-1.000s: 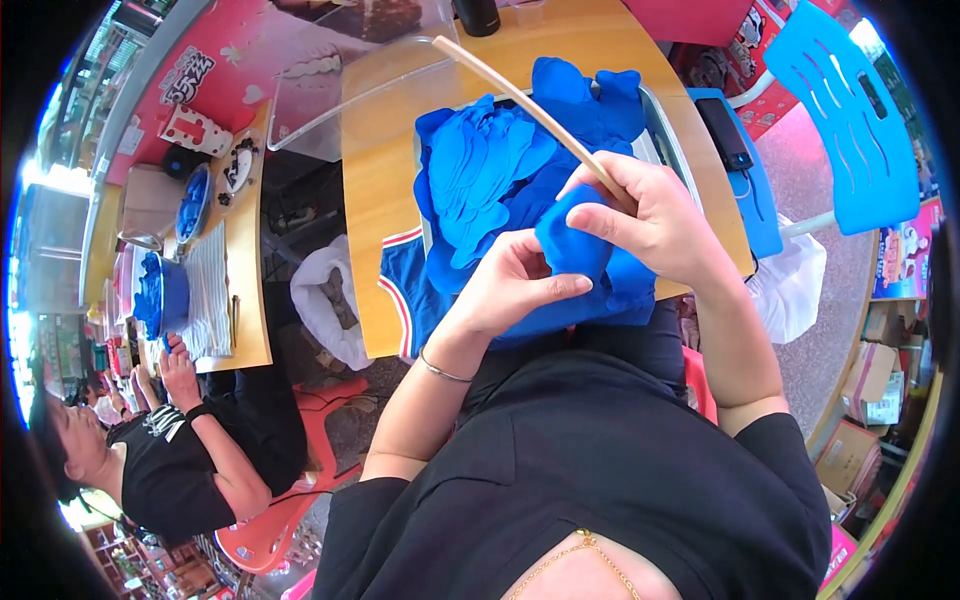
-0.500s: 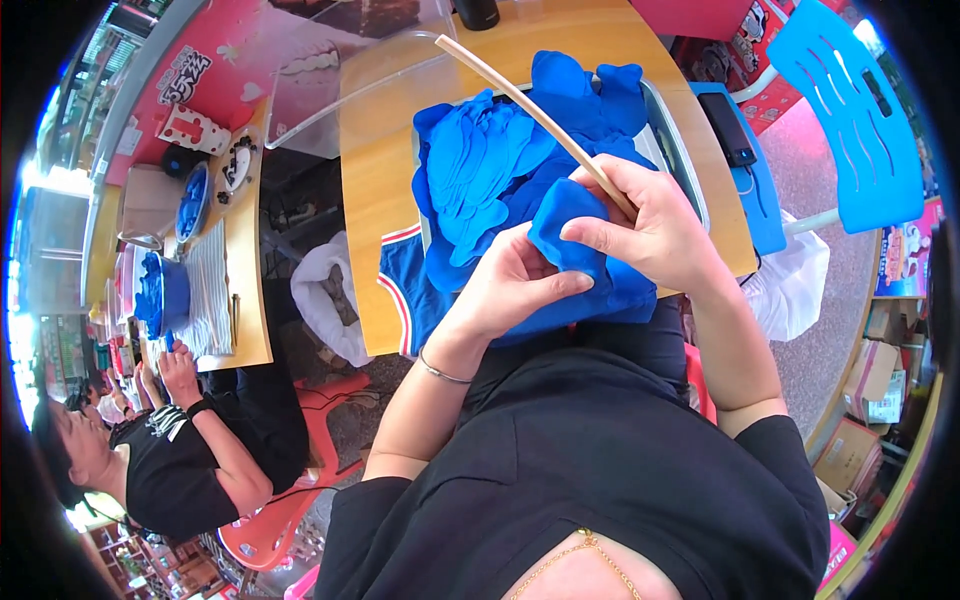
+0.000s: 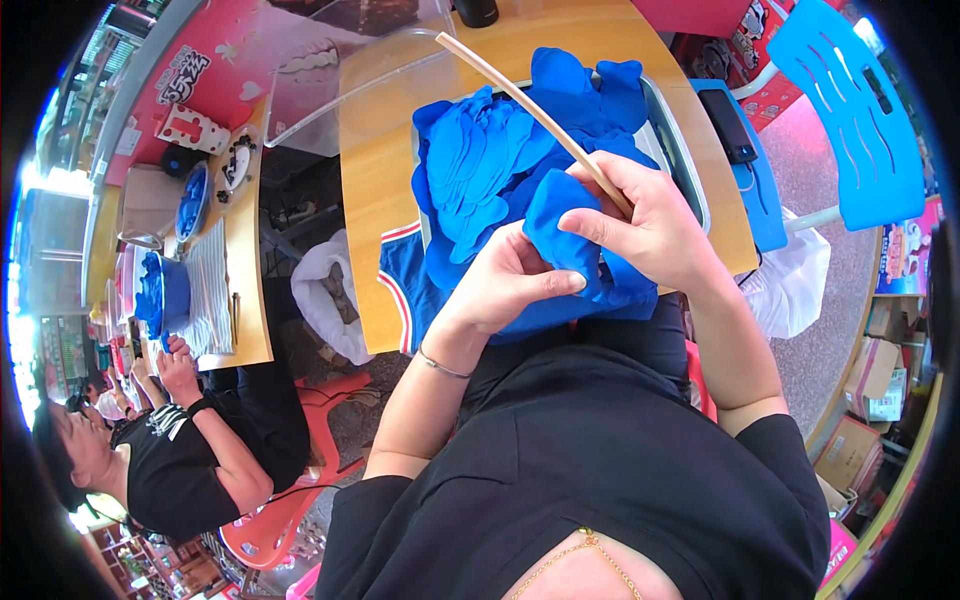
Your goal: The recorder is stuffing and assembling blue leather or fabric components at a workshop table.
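Light-brown, wood-look surface (image 3: 728, 235) in front of you

Your surface carries a rectangular, grey-rimmed tray (image 3: 684, 150). To its left you have a blue cloth with red-and-white striped edging (image 3: 402, 300). A black cylindrical container (image 3: 477, 12) stands toward the far side from you.

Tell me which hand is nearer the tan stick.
Right: the right hand holds the tan stick near its lower end; the left hand sits apart, below and left of that end, touching blue fabric.

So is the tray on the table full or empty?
Nearly full: blue pieces lie heaped across the tray, which shows bare mainly along its right side.
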The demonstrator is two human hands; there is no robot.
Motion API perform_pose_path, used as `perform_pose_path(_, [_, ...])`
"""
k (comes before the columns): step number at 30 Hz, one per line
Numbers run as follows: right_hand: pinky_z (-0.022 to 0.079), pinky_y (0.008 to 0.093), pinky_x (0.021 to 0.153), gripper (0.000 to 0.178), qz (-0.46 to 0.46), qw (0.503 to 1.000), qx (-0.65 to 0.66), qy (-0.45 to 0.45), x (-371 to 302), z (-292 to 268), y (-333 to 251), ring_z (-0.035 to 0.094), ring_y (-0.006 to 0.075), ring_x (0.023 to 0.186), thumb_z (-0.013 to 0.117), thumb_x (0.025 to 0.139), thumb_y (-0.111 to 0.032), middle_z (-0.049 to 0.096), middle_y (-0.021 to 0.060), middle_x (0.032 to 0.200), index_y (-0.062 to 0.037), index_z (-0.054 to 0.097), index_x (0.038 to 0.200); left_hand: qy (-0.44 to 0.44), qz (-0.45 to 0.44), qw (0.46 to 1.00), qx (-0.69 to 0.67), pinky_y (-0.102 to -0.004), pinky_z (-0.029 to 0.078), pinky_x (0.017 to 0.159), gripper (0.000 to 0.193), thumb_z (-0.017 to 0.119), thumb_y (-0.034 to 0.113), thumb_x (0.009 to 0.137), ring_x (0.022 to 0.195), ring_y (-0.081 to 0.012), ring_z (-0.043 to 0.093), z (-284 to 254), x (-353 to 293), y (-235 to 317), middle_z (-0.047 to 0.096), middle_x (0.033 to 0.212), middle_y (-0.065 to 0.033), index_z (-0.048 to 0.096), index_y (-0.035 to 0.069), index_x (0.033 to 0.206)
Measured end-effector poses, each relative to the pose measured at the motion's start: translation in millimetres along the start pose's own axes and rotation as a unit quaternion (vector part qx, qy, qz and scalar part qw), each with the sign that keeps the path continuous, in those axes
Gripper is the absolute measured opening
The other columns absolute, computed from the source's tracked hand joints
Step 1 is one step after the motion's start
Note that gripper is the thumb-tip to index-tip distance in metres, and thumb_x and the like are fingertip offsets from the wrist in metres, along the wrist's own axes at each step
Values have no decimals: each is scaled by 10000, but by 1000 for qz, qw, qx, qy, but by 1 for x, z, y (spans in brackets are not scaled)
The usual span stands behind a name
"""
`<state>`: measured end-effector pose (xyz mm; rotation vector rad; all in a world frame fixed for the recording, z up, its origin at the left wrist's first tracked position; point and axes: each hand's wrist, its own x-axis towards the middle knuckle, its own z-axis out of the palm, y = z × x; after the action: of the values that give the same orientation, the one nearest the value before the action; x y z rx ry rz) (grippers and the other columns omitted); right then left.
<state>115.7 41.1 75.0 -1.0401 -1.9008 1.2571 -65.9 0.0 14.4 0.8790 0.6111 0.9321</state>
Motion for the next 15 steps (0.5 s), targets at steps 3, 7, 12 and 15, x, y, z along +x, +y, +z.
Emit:
perform_pose_path(3, [325, 202, 534, 349, 5, 1000, -1, -6, -1, 0, 1, 380, 66, 608, 707, 817, -246, 419, -11, 703, -14, 557, 1030, -22, 21, 1000, 2, -275, 531, 775, 262, 704, 36, 786, 840, -127, 641, -1, -1, 1, 660, 950, -76, 597, 21, 1025])
perform_pose_path(7, [339, 202, 545, 348, 14, 1000, 1, 13, -4, 0, 0, 388, 66, 617, 698, 828, -248, 433, -6, 723, -16, 561, 1048, -19, -26, 999, 7, -283, 528, 777, 278, 705, 39, 786, 856, -134, 637, -2, 1, 1, 659, 974, -83, 596, 25, 1041])
perform_pose_path(12, [341, 177, 539, 369, 22, 995, 89, 27, -5, 2, 1, 408, 48, 596, 700, 824, -225, 525, 9, 776, -24, 543, 1091, 8, -10, 1000, -24, -283, 528, 776, 269, 697, 47, 796, 865, -144, 640, 6, 2, 6, 663, 965, -87, 596, 24, 1045])
perform_pose_path(15, [326, 158, 521, 386, 26, 993, 111, 42, -13, 2, 9, 401, 21, 567, 724, 798, -215, 568, 10, 802, -33, 536, 1081, 75, 50, 995, -39, -287, 531, 772, 248, 692, 44, 801, 856, -142, 638, 4, 3, -2, 663, 953, -82, 595, 24, 1028])
